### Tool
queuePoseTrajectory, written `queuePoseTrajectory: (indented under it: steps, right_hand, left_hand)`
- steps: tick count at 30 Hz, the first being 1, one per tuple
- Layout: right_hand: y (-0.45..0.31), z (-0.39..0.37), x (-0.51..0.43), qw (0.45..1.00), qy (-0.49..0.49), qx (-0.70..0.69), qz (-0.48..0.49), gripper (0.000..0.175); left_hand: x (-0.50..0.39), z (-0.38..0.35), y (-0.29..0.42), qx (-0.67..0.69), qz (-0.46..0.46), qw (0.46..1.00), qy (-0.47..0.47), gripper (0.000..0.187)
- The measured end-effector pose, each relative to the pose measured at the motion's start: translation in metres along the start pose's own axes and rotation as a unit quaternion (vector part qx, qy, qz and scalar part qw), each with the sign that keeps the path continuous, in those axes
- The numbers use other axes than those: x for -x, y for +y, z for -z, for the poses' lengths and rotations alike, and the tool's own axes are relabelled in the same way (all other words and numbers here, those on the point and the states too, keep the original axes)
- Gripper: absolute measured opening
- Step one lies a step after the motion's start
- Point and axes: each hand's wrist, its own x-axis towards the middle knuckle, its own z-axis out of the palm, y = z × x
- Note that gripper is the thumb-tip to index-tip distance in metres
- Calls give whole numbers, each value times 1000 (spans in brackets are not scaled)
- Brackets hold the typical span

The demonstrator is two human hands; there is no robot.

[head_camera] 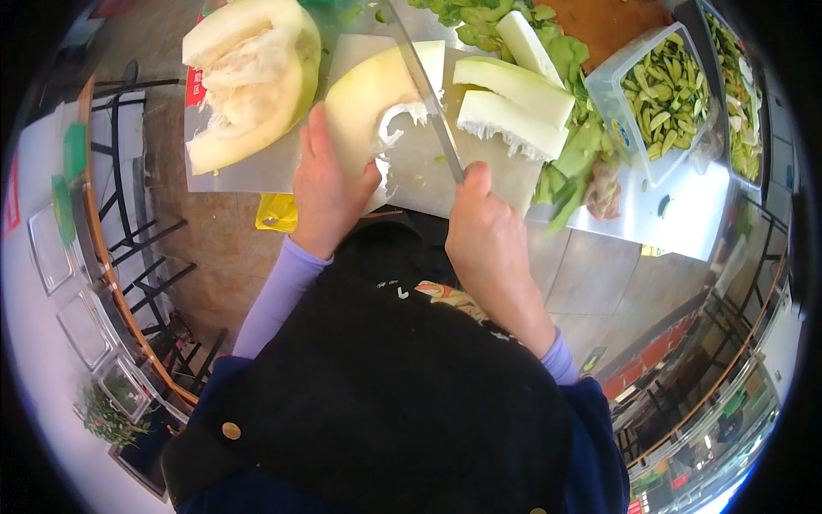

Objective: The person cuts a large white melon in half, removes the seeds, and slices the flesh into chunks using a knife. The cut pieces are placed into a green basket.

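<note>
My left hand (331, 177) grips the left end of a curved piece of pale gourd (366, 96), thumb spread toward its near side. My right hand (489, 238) is closed around the handle of a long knife. Its blade (420, 83) slants across the right part of that piece, pointing away from me. Under the piece lies a pale cutting board (475, 173). Left of it sits a big hollow gourd section (257, 83) with white stringy pulp. To the right of the blade rest several cut strips of gourd (514, 122), pulp fringing the nearest one.
Green peelings (565, 173) heap along the board's right side. A clear plastic tub (603, 96) of sliced green vegetable stands at the right, beside a dark tray (748, 141) of more vegetables. The metal table's near edge (237, 191) runs before me. A yellow plastic bag (277, 213) shows below it.
</note>
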Motion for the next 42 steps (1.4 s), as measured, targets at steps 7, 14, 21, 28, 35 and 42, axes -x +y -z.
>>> queuePoseTrajectory:
  steps: [7,14,21,28,35,42]
  right_hand:
    - [2,-14,-11,1000,-5,24,-2,22]
    - [21,-30,-25,1000,-16,10,8,14]
    - [44,-58,-42,1000,-17,-6,26,11]
    - [71,-98,-85,992,-110,-35,-55,19]
    - [95,-99,-86,994,-56,-65,-64,19]
    - [106,-71,-77,995,31,-79,-48,17]
  left_hand:
    - [-4,3,2,11,43,999,-22,85]
    - [-3,2,2,-19,9,999,-37,86]
    - [-3,0,-4,-40,1,998,-52,88]
    - [-4,-1,-5,-20,25,998,-56,88]
    - [-12,10,-16,20,-2,996,-83,88]
    - [-71,29,-41,-3,-139,976,-169,88]
